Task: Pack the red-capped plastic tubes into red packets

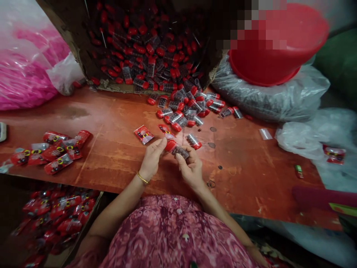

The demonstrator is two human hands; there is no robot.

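Clearly, the reddish table (251,182) bears a cardboard box (65,28) and, before it, a pile of tubes (178,105). Nearer, the half-curled left hand (152,158) and pinching right hand (192,165) meet at one dark-filled tube (182,151): the right holds its body; the left, perhaps, its red cap (170,145), but I cannot tell.

The right hand (191,166) hides part of the red-capped clear tube (182,151) from me, and I can't make out whether the left hand (152,157) grips its cap (171,144). The fine print on the flat red packet (144,134) is too small to read. On the far side the cardboard carton (73,33) runs out of view, coarse squares blur part of the red bucket (262,65), and at left the pink-filled bag (26,80) is cut off.
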